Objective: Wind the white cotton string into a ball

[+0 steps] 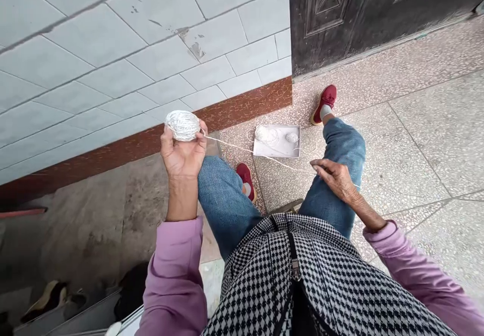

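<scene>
A ball of white yarn (183, 125) rests in my left hand (184, 152), the fingers curled around it from below. From that ball a strand of yarn (234, 146) stretches across to my right hand (335, 177), which pinches it between thumb and fingers above my right knee. On the floor between my feet lies a shallow white box (277, 151). Inside it sit a larger ball of white yarn (263, 133) and a smaller ball (291, 137), with loose strands trailing around them.
A white tiled wall (151, 49) with a brown tiled base runs along the left and front. Ahead right stands a dark panelled door (363, 13). Speckled stone floor (408, 134) spreads to the right. Shoes (47, 298) lie at the lower left.
</scene>
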